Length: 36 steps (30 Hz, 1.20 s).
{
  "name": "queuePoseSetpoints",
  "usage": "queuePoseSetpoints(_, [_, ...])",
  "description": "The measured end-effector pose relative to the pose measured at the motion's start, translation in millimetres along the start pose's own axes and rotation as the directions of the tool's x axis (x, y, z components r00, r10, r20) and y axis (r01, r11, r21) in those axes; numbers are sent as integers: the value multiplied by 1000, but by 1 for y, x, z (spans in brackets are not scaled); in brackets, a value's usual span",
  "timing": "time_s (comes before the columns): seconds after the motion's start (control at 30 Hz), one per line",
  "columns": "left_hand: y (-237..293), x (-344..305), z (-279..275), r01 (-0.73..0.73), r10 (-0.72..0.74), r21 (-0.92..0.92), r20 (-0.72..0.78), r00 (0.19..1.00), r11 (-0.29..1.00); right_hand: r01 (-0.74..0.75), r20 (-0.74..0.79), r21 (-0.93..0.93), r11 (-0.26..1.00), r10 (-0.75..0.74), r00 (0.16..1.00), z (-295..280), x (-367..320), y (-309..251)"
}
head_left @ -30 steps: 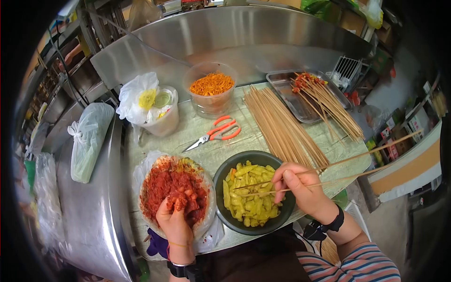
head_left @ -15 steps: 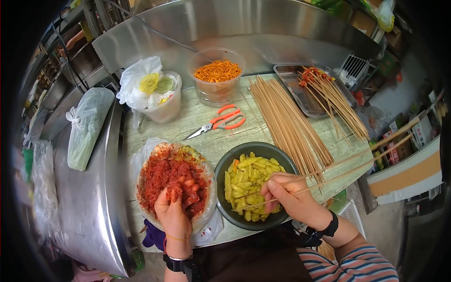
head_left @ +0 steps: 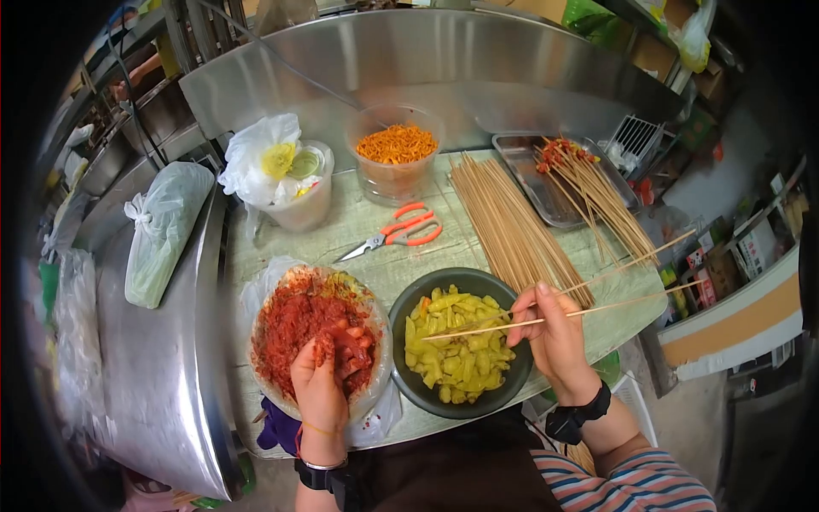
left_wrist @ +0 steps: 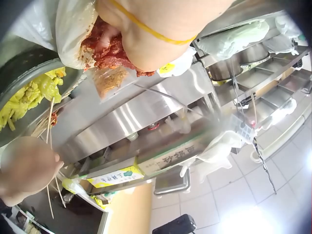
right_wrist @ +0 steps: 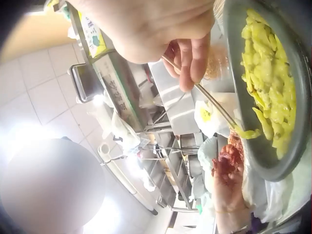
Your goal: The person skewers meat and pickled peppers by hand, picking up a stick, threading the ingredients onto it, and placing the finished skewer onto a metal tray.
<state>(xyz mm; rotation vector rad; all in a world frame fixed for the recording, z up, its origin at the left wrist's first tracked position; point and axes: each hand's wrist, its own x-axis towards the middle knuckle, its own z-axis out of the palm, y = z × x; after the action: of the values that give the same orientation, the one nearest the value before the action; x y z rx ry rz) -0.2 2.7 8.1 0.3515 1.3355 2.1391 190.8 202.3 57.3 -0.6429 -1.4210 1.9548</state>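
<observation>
My right hand (head_left: pixel 556 337) holds two thin bamboo skewers (head_left: pixel 612 305) over a dark bowl (head_left: pixel 401 375) of yellow-green pickled peppers (head_left: pixel 465 367). In the right wrist view, a pepper (right_wrist: pixel 247 132) shows right at the skewers' tips. My left hand (head_left: pixel 320 397) is at the near side of a plastic-lined bowl (head_left: pixel 380 397) of red-marinated meat (head_left: pixel 294 328). Its thumb and fingers, smeared red, pinch a small piece of that meat (right_wrist: pixel 226 161), partly hidden by the fingers.
Orange-handled scissors (head_left: pixel 409 226) lie behind the bowls. A clear tub (head_left: pixel 397 179) of orange shreds and a bagged white tub (head_left: pixel 303 209) stand further back. Loose skewers (head_left: pixel 512 230) lie at right, beside a metal tray (head_left: pixel 533 196) with several loaded skewers (head_left: pixel 597 183).
My right hand has turned and shifted a little to the right, and the skewers' far ends have swung lower and nearer. My left hand keeps nearly the same place at the meat.
</observation>
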Motion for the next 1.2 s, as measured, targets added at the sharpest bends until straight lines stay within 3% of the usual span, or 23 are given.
queuePoseSetpoints(0.2, [2, 1, -5, 71, -56, -119, 121, 991, 990, 32, 20, 201, 979, -36, 999, 41, 5, 5])
queuePoseSetpoints(0.27, [7, -3, -1, 62, -22, -254, 156, 987, 965, -10, 21, 256, 967, 4, 1000, 59, 4, 15])
queuePoseSetpoints(0.47, [10, -3, -2, 107, -66, -267, 159, 985, 958, 74, 33, 167, 983, -81, 996, 66, 5, 30])
queuePoseSetpoints(0.53, [6, -2, 2, 38, -31, -89, 73, 997, 995, 90, 25, 142, 986, -94, 995, 64, 4, 30])
queuePoseSetpoints(0.73, [4, -2, 3, 75, -77, -87, -27, 997, 993, 100, 32, 63, 993, -102, 994, 64, 2, 25])
queuePoseSetpoints(0.8, [5, -3, 2, 68, -71, -65, -33, 997, 996, 121, 100, 17, 992, -122, 987, 60, 4, 20])
queuePoseSetpoints(0.93, [5, -3, 4, 69, -69, -19, -32, 997, 997, 109, 30, 80, 991, -112, 993, 50, 13, 8])
queuePoseSetpoints(1.07, [2, -3, 3, 46, -46, 4, -19, 999, 999, -12, -11, 199, 980, 14, 1000, 45, 25, 10])
queuePoseSetpoints(1.13, [3, -3, 2, 44, -45, -30, -25, 999, 999, -66, 63, 247, 967, 52, 997, 43, 27, 8])
queuePoseSetpoints(1.2, [1, -2, 2, 17, -17, -7, -5, 1000, 1000, -34, 30, 181, 983, 29, 999, 38, 27, -10])
